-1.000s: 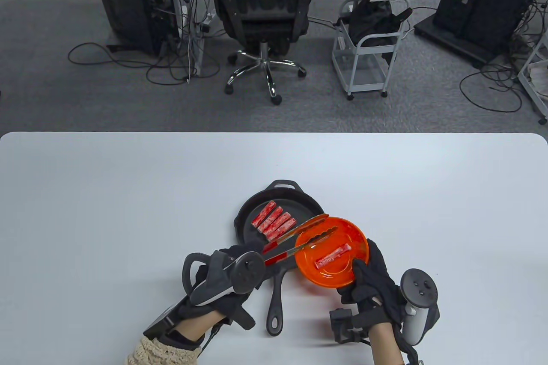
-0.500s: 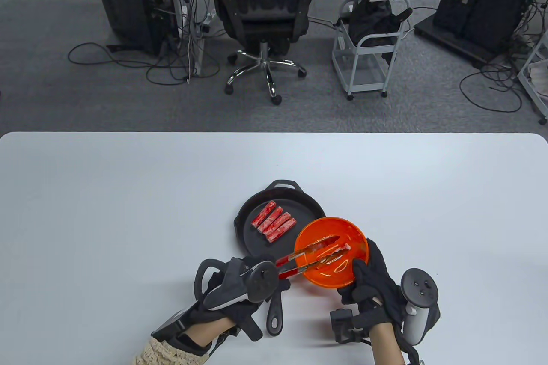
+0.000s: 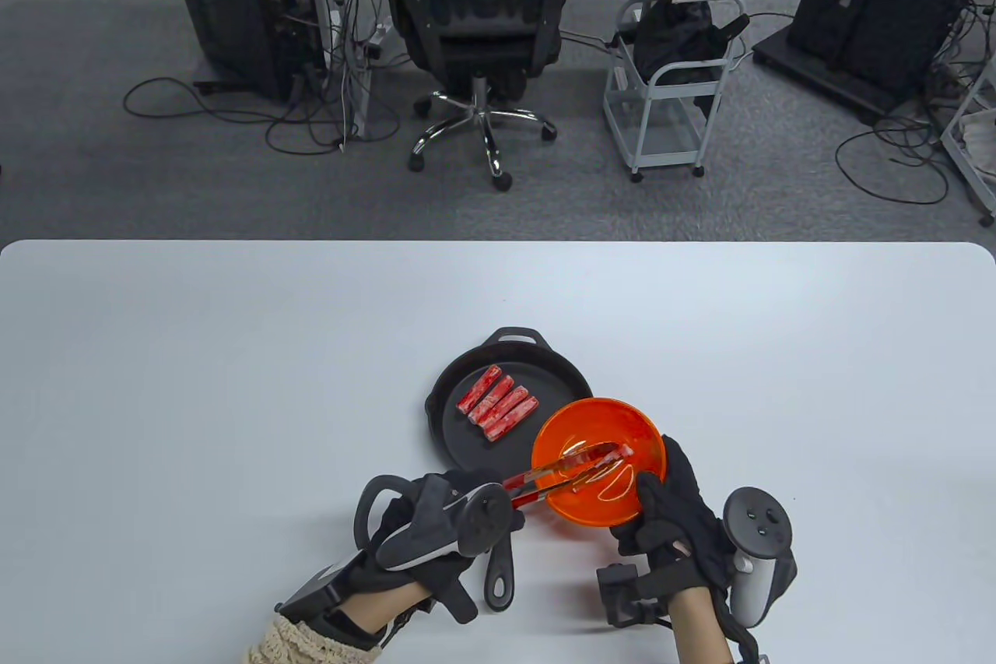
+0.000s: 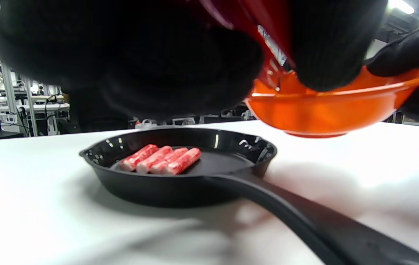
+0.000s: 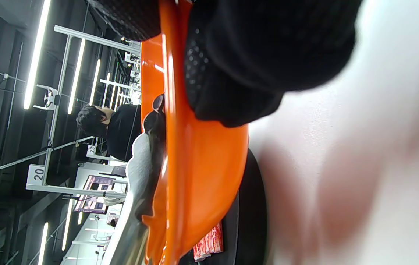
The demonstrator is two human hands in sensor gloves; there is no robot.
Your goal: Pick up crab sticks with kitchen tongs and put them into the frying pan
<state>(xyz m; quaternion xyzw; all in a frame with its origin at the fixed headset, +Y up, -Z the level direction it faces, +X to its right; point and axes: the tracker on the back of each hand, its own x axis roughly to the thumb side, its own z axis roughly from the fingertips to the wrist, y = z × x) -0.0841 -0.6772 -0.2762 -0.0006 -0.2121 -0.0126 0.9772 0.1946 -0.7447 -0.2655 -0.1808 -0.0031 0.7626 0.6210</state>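
While closed round the tongs (image 3: 564, 471), left hand (image 3: 436, 532)'s grip; right hand (image 3: 673, 516)'s on the bowl (image 3: 650, 454) rim.

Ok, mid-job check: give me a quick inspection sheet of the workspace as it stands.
Surface: white table, bare areas unmarked.
Job's things: four crab sticks side by side in the black frying pan; orange bowl raised off the table; tongs reach into it, closing on one crab stick.
Clutter: nothing seen.
Grippers: left hand grips the tongs; right hand holds the bowl's rim.
Cables: loose on the floor.
Surroundings: office chair, white cart, computer towers.
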